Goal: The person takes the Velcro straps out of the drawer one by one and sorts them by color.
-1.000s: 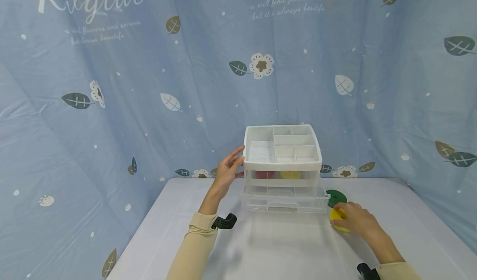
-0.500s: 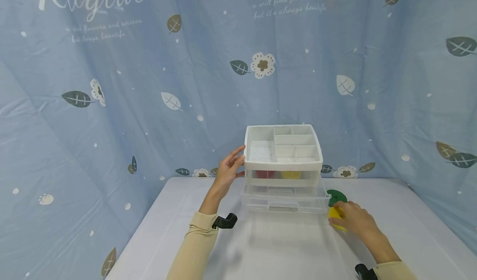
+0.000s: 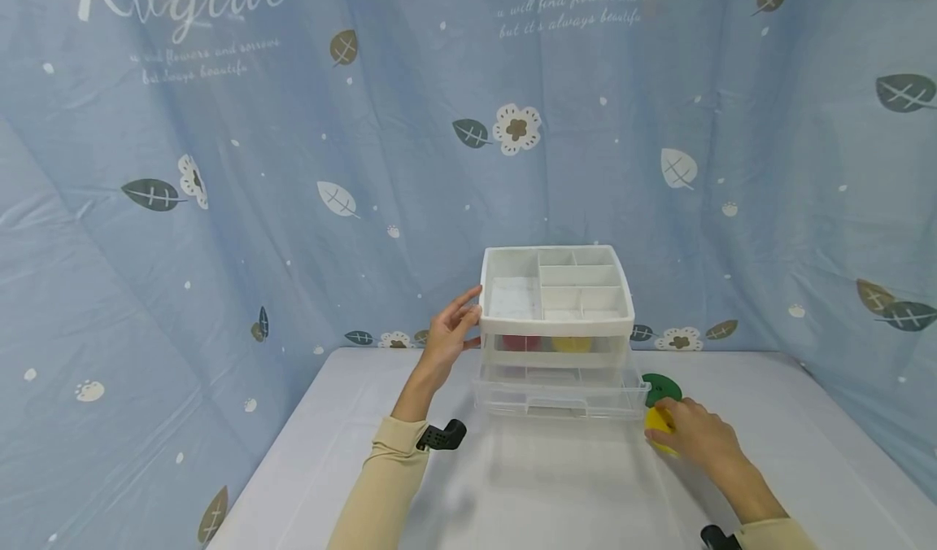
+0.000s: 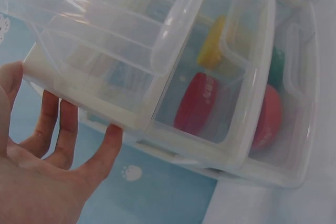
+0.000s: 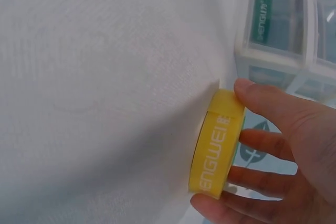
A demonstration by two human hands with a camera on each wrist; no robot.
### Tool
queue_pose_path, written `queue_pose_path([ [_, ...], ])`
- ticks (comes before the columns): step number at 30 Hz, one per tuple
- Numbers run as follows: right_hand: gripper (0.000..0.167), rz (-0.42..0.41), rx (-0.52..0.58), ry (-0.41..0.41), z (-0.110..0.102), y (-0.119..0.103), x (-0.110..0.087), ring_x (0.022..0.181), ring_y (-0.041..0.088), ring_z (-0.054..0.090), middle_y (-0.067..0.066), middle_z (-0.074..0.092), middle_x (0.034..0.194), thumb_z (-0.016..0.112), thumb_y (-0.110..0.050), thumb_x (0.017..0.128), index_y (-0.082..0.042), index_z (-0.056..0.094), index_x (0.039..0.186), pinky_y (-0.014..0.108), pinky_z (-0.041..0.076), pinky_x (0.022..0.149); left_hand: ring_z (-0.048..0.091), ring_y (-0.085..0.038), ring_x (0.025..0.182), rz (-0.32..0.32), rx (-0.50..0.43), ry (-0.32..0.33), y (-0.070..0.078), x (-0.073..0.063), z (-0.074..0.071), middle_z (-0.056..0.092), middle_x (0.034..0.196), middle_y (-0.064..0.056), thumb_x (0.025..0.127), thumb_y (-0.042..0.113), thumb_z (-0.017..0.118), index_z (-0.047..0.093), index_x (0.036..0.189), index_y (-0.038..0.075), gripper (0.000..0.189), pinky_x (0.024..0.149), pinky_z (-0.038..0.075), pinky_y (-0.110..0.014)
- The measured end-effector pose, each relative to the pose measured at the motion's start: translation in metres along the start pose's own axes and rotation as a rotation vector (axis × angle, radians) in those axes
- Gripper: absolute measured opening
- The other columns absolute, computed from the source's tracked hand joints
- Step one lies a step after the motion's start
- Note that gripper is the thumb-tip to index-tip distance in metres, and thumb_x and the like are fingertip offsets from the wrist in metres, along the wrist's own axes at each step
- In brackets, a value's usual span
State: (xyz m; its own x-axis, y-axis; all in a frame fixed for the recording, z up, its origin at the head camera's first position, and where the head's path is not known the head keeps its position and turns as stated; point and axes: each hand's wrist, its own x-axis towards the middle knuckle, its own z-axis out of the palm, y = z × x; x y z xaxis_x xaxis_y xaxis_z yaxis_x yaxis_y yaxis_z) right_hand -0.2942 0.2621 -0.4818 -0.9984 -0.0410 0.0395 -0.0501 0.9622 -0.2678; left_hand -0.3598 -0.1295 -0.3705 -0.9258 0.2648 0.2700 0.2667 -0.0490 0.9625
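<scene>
My right hand [image 3: 699, 432] pinches a yellow tape roll [image 5: 216, 142] at the right of a white plastic drawer organizer [image 3: 556, 326]. White lettering runs along the roll's rim, and the thumb and fingertips hold its edges. A green tape roll [image 3: 662, 389] lies just behind it on the table. At the organizer's left side, my left hand [image 3: 444, 340] touches the upper frame with spread fingertips. Through the clear drawer fronts show a red tape roll [image 4: 197, 103] and another yellow tape roll [image 4: 211, 43]. The clear bottom drawer [image 3: 560, 399] sticks out at the front.
The organizer's divided top tray [image 3: 512, 298] stands uncovered. A white-covered table [image 3: 556, 485] spreads out in front of it. Right behind hangs a blue printed curtain [image 3: 410, 127], which also runs along both sides.
The right hand has shifted very slightly left with the yellow tape roll, which has tilted a little. My left hand and the organizer hold their places.
</scene>
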Motion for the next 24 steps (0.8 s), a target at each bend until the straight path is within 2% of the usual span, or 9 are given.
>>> queue_pose_path([
  [7,0.06,0.013,-0.008,0.008,0.003,-0.002,-0.003,0.079,0.026,0.057,0.018,0.065,0.099,0.078,-0.043,0.081,0.0,0.063,0.119,0.052,0.055,0.064,0.059,-0.015,0.109,0.019,0.001,0.022,-0.004,0.002,0.001,0.051,0.141,-0.019,0.103,0.024,0.054,0.048,0.145,0.028,0.043,0.103,0.049,-0.054],
  [10,0.058,0.011,-0.013,0.029,0.003,-0.006,-0.006,0.081,0.028,0.058,0.021,0.066,0.102,0.078,-0.042,0.081,0.0,0.064,0.118,0.052,0.055,0.063,0.059,-0.014,0.109,0.027,0.009,0.035,-0.008,0.003,0.001,0.052,0.14,-0.019,0.102,0.025,0.054,0.048,0.145,0.029,0.043,0.102,0.05,-0.053],
  [15,0.051,-0.034,-0.009,0.065,0.003,-0.015,-0.015,0.092,0.036,0.062,0.024,0.065,0.113,0.077,-0.04,0.082,-0.004,0.067,0.117,0.055,0.056,0.065,0.058,-0.014,0.109,0.006,-0.002,0.019,-0.002,0.003,0.0,0.051,0.14,-0.021,0.103,0.023,0.053,0.048,0.145,0.029,0.043,0.102,0.05,-0.053],
  [20,0.051,-0.061,0.004,0.04,0.003,-0.028,-0.022,0.1,0.04,0.062,0.022,0.066,0.116,0.078,-0.043,0.08,-0.007,0.068,0.116,0.058,0.056,0.073,0.058,-0.014,0.11,-0.004,0.008,0.007,0.001,0.003,-0.001,0.051,0.14,-0.021,0.103,0.023,0.053,0.046,0.146,0.027,0.044,0.103,0.049,-0.054],
  [24,0.048,-0.072,-0.009,0.001,0.004,-0.037,-0.029,0.098,0.034,0.065,0.014,0.069,0.111,0.078,-0.044,0.079,-0.012,0.07,0.114,0.052,0.057,0.069,0.058,-0.014,0.11,-0.002,0.0,0.002,0.0,0.004,-0.002,0.051,0.139,-0.021,0.103,0.023,0.053,0.046,0.146,0.027,0.044,0.103,0.049,-0.054],
])
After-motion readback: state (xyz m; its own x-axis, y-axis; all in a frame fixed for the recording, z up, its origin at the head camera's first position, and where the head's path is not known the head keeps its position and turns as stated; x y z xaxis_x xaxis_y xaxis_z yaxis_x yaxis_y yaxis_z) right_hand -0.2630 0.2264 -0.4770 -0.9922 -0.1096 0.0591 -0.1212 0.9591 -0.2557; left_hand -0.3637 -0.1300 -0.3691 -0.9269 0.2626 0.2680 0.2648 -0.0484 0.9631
